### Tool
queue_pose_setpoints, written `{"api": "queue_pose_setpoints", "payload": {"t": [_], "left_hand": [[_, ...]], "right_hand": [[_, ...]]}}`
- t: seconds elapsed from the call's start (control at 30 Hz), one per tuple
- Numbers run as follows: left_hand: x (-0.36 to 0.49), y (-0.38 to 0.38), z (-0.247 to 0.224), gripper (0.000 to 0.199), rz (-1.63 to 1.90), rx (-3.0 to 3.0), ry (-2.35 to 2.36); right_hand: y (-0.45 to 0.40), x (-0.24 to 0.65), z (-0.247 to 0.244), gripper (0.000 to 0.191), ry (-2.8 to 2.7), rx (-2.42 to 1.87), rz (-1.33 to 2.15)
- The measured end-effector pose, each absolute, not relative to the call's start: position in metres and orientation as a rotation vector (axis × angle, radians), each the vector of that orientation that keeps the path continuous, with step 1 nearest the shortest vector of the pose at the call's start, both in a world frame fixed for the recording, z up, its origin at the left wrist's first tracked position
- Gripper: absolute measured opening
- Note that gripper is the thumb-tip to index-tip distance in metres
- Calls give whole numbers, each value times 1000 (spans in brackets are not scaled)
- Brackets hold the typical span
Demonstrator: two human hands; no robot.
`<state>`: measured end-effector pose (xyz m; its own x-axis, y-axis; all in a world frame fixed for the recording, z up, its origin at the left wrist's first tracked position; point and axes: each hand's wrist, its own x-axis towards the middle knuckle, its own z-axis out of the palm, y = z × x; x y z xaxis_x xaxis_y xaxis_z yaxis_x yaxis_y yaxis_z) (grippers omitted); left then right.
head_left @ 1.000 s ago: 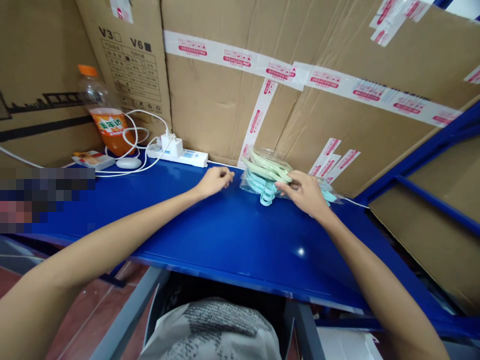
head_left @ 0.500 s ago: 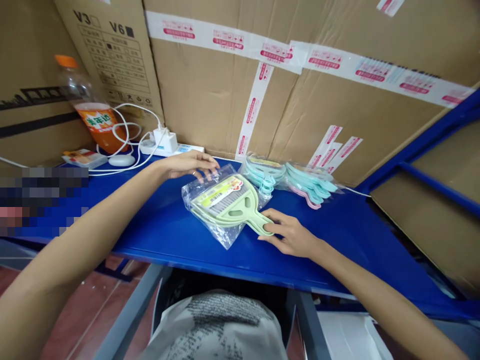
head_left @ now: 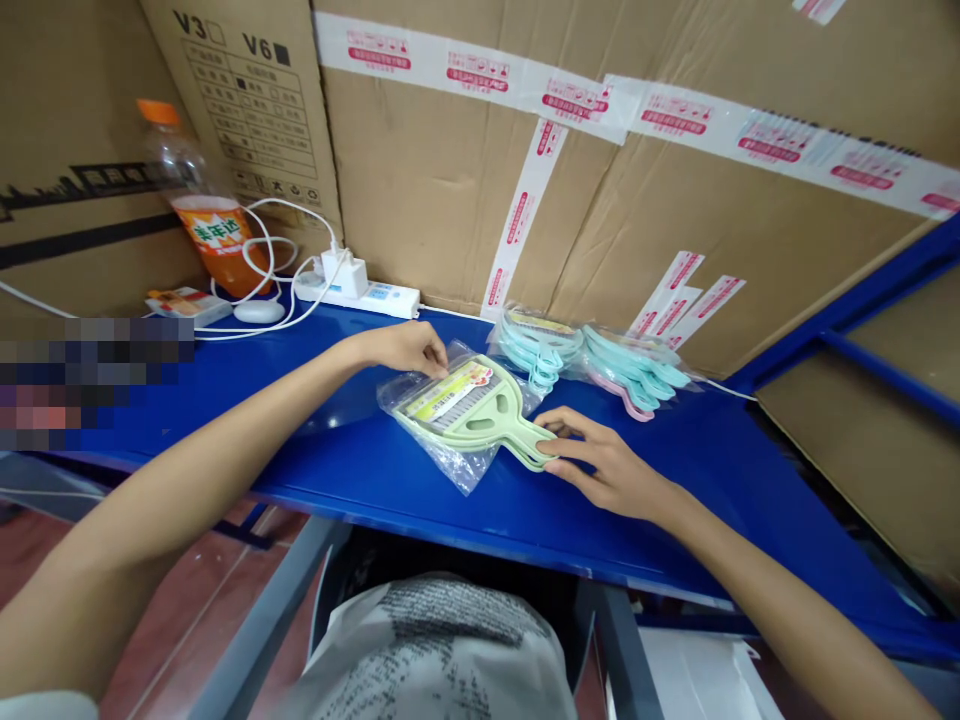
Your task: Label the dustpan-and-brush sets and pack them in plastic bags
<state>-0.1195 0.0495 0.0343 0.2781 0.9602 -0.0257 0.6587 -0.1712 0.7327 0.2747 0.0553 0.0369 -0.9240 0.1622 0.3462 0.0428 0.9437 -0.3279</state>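
Note:
A light green dustpan and brush set (head_left: pixel 499 412) lies flat, partly inside a clear plastic bag (head_left: pixel 466 468), with its handle sticking out toward the right. My left hand (head_left: pixel 414 347) has its fingers curled together at the bag's upper left edge, pinching the film. At the handle's end, the thumb and fingers of my right hand (head_left: pixel 604 462) are closed loosely around the tip. Behind the set are bagged light blue dustpans (head_left: pixel 541 345), and beside them a second bagged group (head_left: pixel 637 365) with one pink handle.
The blue table (head_left: pixel 360 450) backs onto large taped cardboard boxes (head_left: pixel 435 190). At the back left stand an orange drink bottle (head_left: pixel 217 240), a white power strip (head_left: pixel 390 300) with looping cables and a small packet (head_left: pixel 187 305). A blue metal frame (head_left: pixel 885 380) rises at the right.
My left hand has come down to the bag, its fingers going from spread to pinched. The fingers of my right hand have loosened and slid toward the handle's tip. The view has shifted slightly.

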Motion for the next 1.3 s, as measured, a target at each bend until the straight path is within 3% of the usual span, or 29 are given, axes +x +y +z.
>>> {"api": "queue_pose_setpoints", "payload": {"t": [0.23, 0.3, 0.47, 0.6, 0.73, 1.07, 1.3], "left_hand": [[-118, 47, 30, 36, 676, 1623, 1549], [-121, 48, 32, 36, 726, 1546, 1508], [-128, 52, 39, 32, 998, 1289, 1503], [-127, 51, 43, 25, 1043, 1126, 1450], [-114, 45, 46, 19, 1079, 1073, 1302], [-96, 37, 53, 22, 1031, 1056, 1182], [-93, 38, 49, 33, 1051, 1080, 1085]], "right_hand": [[55, 253, 40, 18, -2692, -218, 463], [53, 248, 39, 28, -2635, -366, 548], [51, 242, 30, 57, -2285, -653, 1061], [54, 239, 26, 56, -1970, -635, 1444], [59, 238, 23, 57, -1740, -659, 1590], [67, 241, 19, 40, -1667, -628, 1445], [73, 243, 13, 42, -1684, -647, 1320]]}}
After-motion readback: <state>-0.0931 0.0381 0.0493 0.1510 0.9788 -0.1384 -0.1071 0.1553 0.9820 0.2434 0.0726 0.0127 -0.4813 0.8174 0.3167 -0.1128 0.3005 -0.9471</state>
